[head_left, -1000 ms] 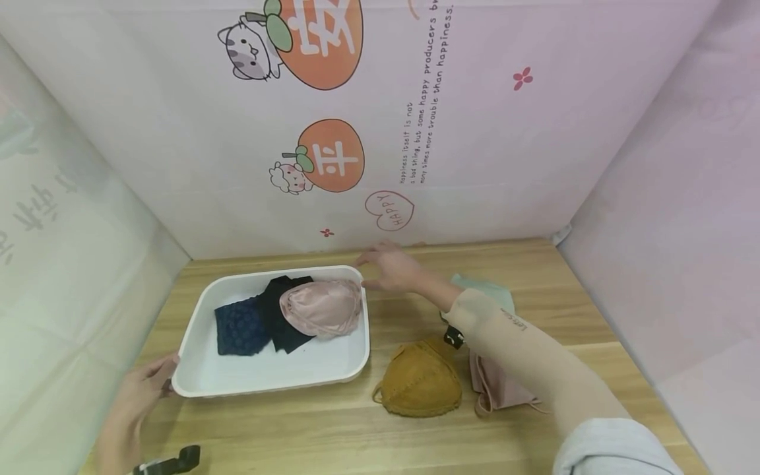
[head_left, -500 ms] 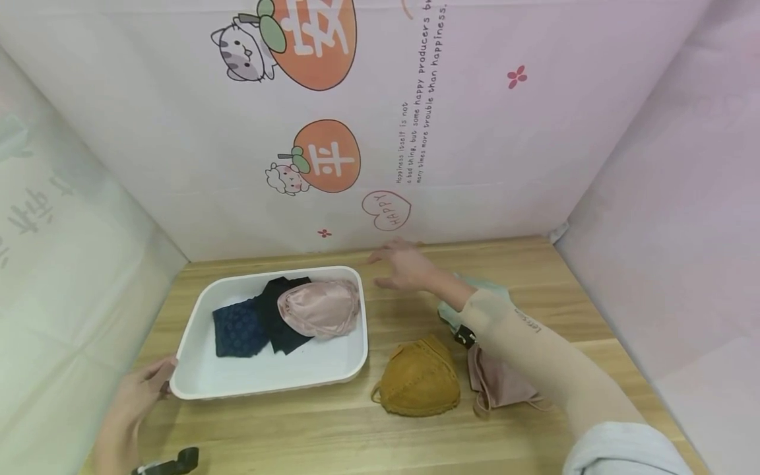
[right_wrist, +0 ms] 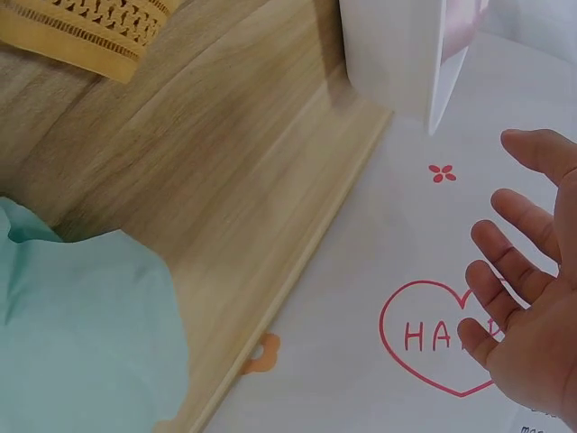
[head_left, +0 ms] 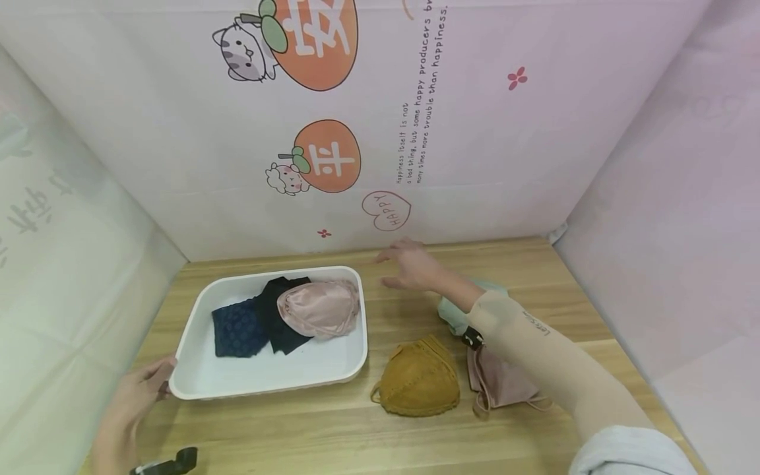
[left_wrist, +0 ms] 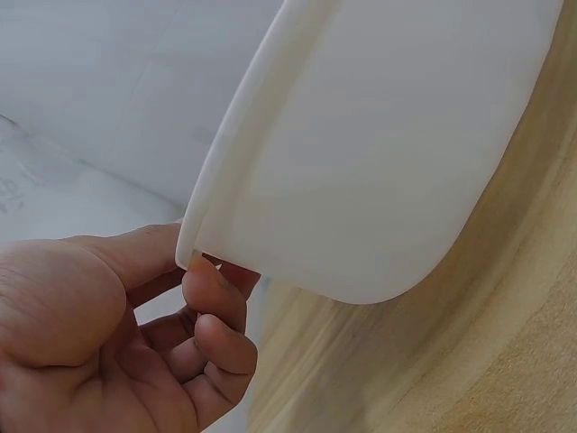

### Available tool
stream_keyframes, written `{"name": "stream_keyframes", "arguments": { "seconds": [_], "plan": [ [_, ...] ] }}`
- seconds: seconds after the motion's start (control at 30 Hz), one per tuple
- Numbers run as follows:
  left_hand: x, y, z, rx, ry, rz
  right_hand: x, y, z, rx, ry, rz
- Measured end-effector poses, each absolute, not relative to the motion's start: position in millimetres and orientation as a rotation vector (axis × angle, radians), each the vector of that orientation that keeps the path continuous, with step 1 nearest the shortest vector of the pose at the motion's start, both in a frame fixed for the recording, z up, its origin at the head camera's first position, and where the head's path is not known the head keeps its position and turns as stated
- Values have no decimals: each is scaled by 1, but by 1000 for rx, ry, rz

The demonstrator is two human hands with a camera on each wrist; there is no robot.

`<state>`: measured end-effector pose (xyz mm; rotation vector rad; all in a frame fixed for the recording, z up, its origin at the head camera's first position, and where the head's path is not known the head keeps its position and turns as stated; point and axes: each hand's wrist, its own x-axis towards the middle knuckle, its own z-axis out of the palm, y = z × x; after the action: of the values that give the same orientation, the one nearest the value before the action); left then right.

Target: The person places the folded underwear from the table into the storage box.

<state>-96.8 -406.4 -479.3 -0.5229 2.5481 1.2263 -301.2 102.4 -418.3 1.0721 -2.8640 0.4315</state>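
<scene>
My left hand (head_left: 135,394) pinches the rim of a white plastic storage bin (head_left: 273,386) at its near left corner; in the left wrist view the thumb and curled fingers (left_wrist: 216,298) meet at that rim. Inside the bin lie a folded navy garment (head_left: 240,330), a black garment (head_left: 289,340) and, overlapping it, a folded pink bra (head_left: 320,309). Apart from the bin's right side, my right hand (head_left: 412,267) is held over the back of the table with fingers spread and nothing in them. The right wrist view shows the same right hand (right_wrist: 532,289), palm bare.
On the wooden table (head_left: 297,435) right of the bin sit a mustard folded bra (head_left: 420,379) and a dusty pink garment with thin straps (head_left: 501,379). A mint green garment (head_left: 454,315) lies partly under the right forearm. Printed white sheets (head_left: 475,165) wall the back and sides.
My right hand has left the bin's right rim and moved a little to the right, fingers spread. The left hand keeps its hold on the bin, which stays in place.
</scene>
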Motion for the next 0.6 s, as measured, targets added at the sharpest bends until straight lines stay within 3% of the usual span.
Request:
{"name": "stream_keyframes", "arguments": {
  "seconds": [0.6],
  "plan": [
    [-97, -405, -477, -525, 2536, 1236, -298, 114, -412, 1037, -2886, 459]
  ]
}}
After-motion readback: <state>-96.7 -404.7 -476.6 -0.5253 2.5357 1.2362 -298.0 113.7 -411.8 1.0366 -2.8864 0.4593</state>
